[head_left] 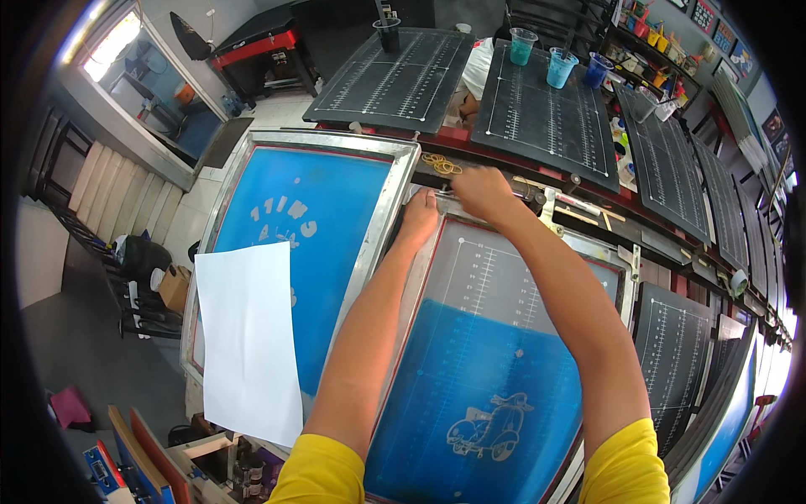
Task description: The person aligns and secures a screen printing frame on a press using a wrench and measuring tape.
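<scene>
A screen printing frame [438, 238] lies before me, its mesh partly coated blue with a scooter design near the lower end. At the frame's far left corner, my left hand [421, 217] is closed on the edge, thumb uppermost. Just right of it, my right hand [485, 195] is closed over the metal rail at the frame's far edge. What its fingers hold is hidden beneath the hand. A bundle of yellow rubber bands [440, 164] sits beyond my hands. To the left lies a second blue screen [336, 189] in a metal frame, partly covered by a white paper sheet [248, 344].
Dark gridded boards [395, 84] line the far side. Plastic cups of teal ink [521, 49], light blue ink [560, 69] and dark blue ink [597, 71] stand there. A metal clamp [550, 210] is right of my right hand. Wooden-edged boards [138, 454] stand at lower left.
</scene>
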Tool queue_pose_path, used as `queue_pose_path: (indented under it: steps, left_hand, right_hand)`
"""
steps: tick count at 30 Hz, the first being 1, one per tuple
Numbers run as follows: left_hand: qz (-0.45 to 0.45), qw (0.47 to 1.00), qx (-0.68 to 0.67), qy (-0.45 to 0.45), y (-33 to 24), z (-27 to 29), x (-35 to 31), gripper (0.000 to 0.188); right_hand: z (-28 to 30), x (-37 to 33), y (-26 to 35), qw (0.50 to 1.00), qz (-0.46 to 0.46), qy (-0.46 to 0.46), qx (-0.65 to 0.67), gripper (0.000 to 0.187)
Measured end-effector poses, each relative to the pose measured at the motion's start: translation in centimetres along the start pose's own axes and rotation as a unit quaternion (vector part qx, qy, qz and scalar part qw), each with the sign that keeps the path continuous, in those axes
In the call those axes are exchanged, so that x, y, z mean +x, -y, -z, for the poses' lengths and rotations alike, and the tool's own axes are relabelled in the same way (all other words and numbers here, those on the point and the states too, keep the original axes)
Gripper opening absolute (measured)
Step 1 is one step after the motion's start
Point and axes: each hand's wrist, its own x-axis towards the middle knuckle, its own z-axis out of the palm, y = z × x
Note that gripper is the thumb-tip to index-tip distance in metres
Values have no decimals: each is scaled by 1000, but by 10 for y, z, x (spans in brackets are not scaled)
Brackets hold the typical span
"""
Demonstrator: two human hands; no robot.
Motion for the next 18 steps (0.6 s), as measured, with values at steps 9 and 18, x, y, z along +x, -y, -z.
queue_pose_path:
  steps: [9,18]
  left_hand:
    - [-11,1000,-18,-10,18,-7,7,34]
    - [-34,996,79,-11,-1,-4,9,26]
  right_hand:
    - [-21,-52,-9,992,-67,-84,72,15]
    - [11,-185,7,938,-110,-224,239,11]
